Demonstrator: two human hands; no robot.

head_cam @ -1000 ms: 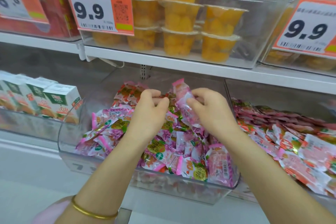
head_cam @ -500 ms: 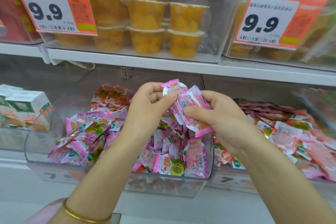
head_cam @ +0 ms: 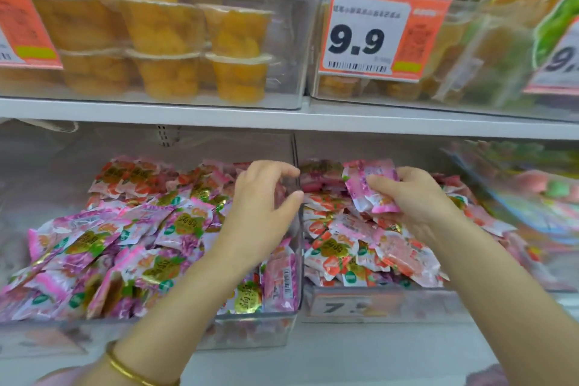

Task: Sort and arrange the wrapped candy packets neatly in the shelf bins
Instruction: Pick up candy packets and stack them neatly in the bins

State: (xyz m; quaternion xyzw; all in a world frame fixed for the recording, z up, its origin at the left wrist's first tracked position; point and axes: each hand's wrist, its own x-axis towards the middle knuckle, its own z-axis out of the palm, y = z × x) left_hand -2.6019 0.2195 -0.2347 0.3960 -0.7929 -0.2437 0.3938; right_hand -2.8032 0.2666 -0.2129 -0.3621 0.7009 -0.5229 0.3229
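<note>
Two clear bins stand side by side on the lower shelf. The left bin (head_cam: 250,327) is heaped with pink and purple candy packets (head_cam: 131,247). The right bin (head_cam: 376,304) holds red and pink candy packets (head_cam: 344,247). My right hand (head_cam: 419,197) grips a small bunch of pink packets (head_cam: 369,185) above the right bin. My left hand (head_cam: 263,200) hovers over the right end of the left bin, fingers loosely curved with nothing in them, close to the wall between the bins.
The white shelf board (head_cam: 282,117) overhangs the bins closely. Above it clear bins hold orange fruit cups (head_cam: 200,50) and carry an orange 9.9 price tag (head_cam: 376,36). A further bin (head_cam: 532,197) sits blurred at far right.
Both hands held the pink packets together over the left bin. The left hand has let go, and the right hand has carried the packets right, over the right bin. The view has shifted right.
</note>
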